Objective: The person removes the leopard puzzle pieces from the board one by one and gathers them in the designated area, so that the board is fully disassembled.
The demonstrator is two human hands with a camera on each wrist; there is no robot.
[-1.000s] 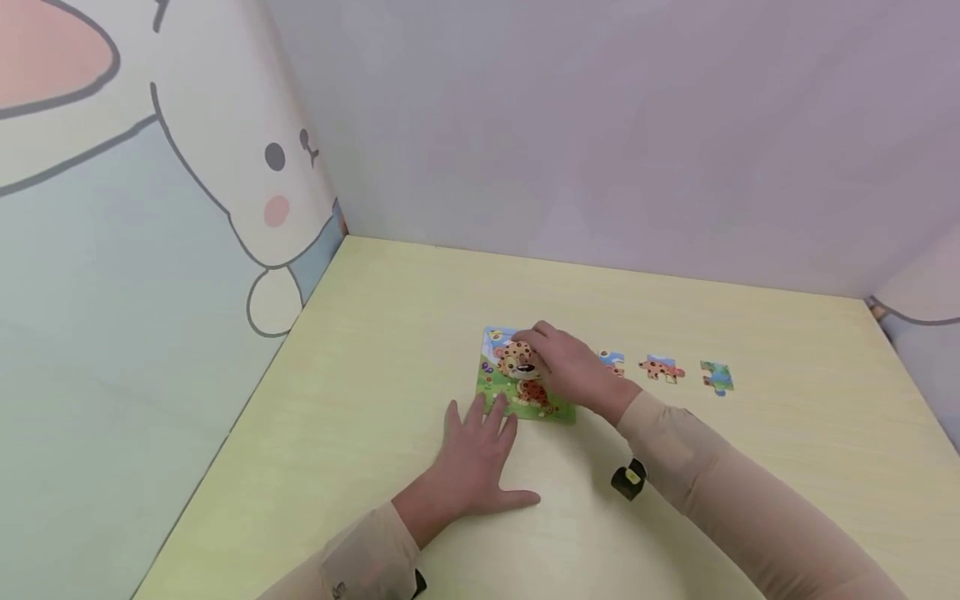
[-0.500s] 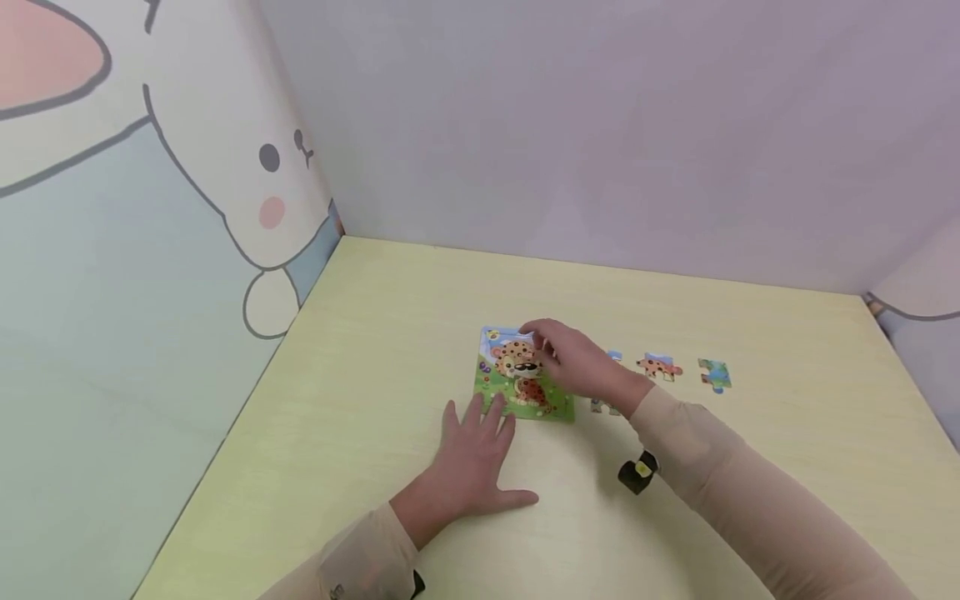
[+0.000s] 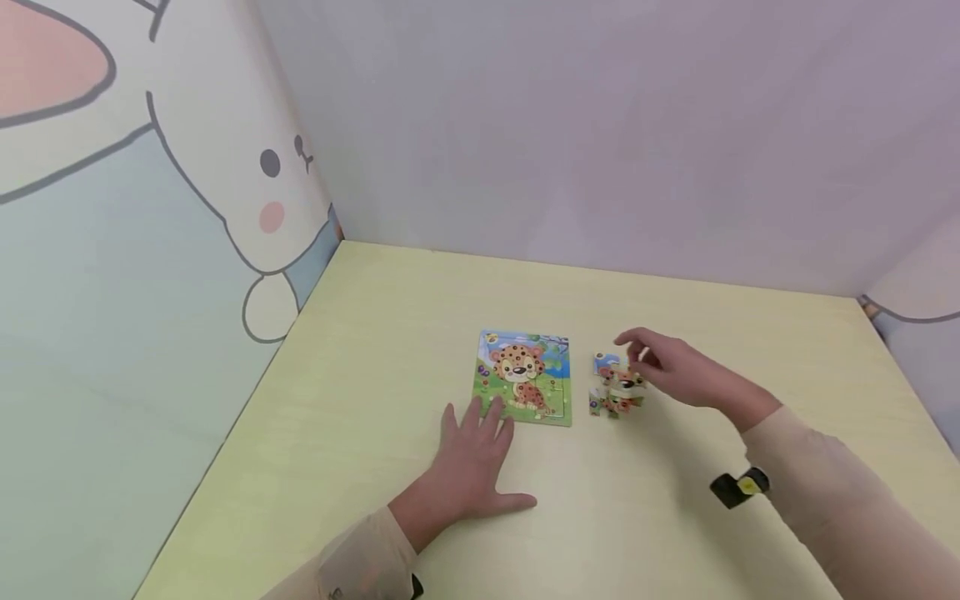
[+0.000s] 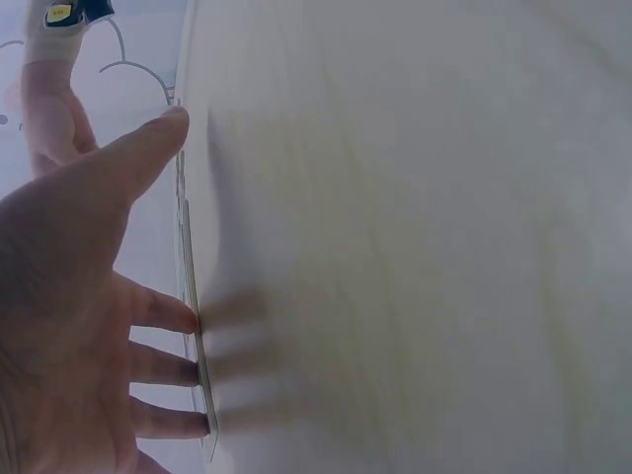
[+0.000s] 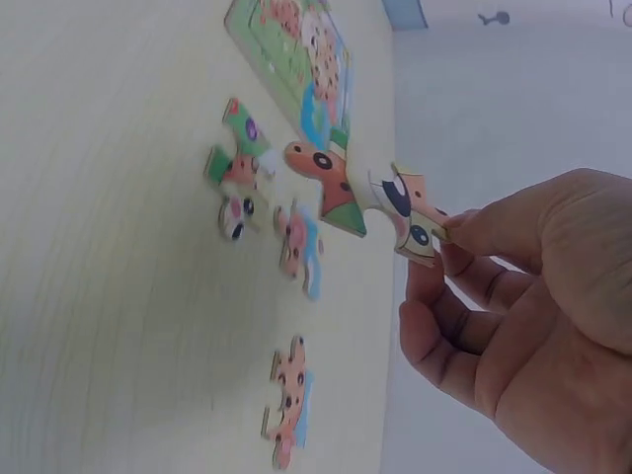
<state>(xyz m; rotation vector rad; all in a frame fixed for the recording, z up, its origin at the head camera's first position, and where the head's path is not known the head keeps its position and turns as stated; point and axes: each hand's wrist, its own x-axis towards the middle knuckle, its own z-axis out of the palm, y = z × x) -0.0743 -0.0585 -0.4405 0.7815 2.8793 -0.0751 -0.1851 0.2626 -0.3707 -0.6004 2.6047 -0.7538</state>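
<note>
My left hand (image 3: pixel 468 467) lies spread on the table, its fingertips on the near edge of a leopard puzzle board (image 3: pixel 557 400). Edge-on in the left wrist view, the board (image 4: pixel 200 365) meets those fingertips. To the right of the board, my right hand (image 3: pixel 675 371) pinches a puzzle piece (image 5: pixel 395 197) between thumb and fingers. That piece shows an eye and a dark nose and is raised over the table. Below it lie loose pieces: one with blue sky (image 3: pixel 604 363), a green one with a purple flower (image 5: pixel 242 133), and a spotted one (image 5: pixel 288 390).
The pale wooden table (image 3: pixel 390 358) runs back to a plain lilac wall (image 3: pixel 570 142). On the left stands a wall panel (image 3: pixel 112 333) with a cartoon animal drawn on it. My right forearm (image 3: pixel 832 500) crosses the table's right part.
My right hand has moved from over the board to the loose pieces at the right and now pinches one. The board's right side is uncovered. My left hand stays in place.
</note>
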